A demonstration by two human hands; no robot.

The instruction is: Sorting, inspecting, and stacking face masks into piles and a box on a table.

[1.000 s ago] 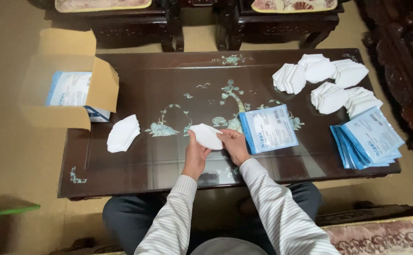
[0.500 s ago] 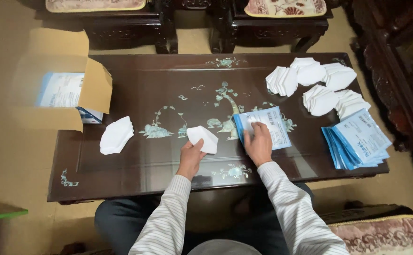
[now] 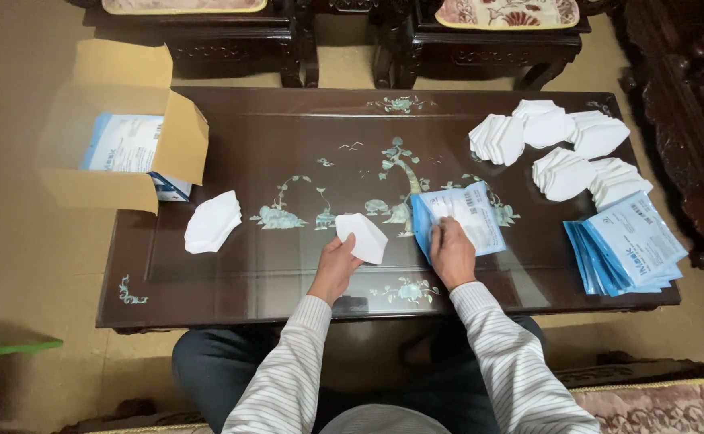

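My left hand (image 3: pixel 334 267) holds a folded white mask (image 3: pixel 363 236) just above the dark inlaid table (image 3: pixel 231 265). My right hand (image 3: pixel 451 251) rests on a small stack of blue and white packets (image 3: pixel 466 212) lying at the table's middle, fingers pressed on the top one. A lone white mask (image 3: pixel 212 221) lies to the left of my left hand, apart from it.
An open cardboard box (image 3: pixel 119 145) with blue and white packs inside sits on the table's left end. Piles of white masks (image 3: pixel 561 149) lie at the far right, and a fanned stack of blue packets (image 3: pixel 629 251) at the right edge. Dark wooden chairs (image 3: pixel 480 32) stand beyond the table.
My right hand left the white mask and moved right onto the middle packet stack. My left hand keeps the mask.
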